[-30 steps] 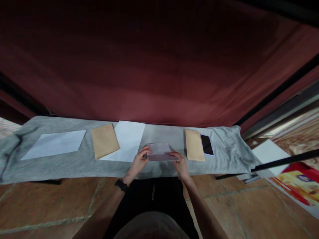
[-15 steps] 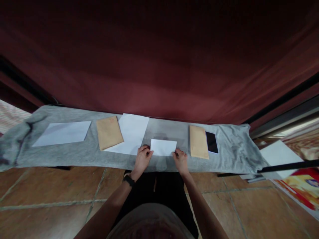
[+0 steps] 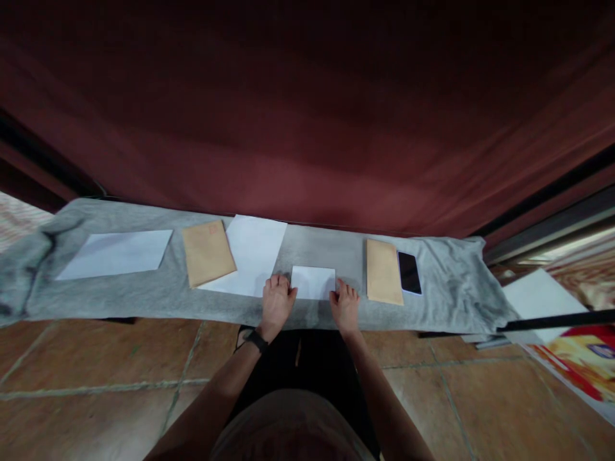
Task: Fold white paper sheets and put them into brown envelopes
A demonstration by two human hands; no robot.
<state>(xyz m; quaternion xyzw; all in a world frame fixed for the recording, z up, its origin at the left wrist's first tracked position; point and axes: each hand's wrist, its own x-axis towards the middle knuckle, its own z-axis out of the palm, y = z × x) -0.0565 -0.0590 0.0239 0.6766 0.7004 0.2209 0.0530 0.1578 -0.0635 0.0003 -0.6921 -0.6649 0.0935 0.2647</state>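
A small white sheet of paper [image 3: 313,283], apparently folded, lies on the grey cloth in front of me. At its left edge is my left hand [image 3: 277,299], fingers curled, the thumb on the lower left corner. My right hand [image 3: 344,306] grips the opposite edge between thumb and index finger, the other fingers bent. Just left of the small paper, a larger white sheet [image 3: 257,250] lies flat, partly under a stack of brown envelopes [image 3: 209,253]. To the right of my right hand are more brown envelopes [image 3: 384,272].
A phone [image 3: 409,272] lies beside the right-hand envelopes. Another stack of white paper [image 3: 118,253] rests at the left. The grey cloth [image 3: 446,275] covers a narrow table, backed by a dark red curtain [image 3: 307,166]. A white sheet [image 3: 542,294] is off its right end.
The small paper appears narrower, its right edge now further left. My right index finger has straightened along that edge. The view has shifted slightly.
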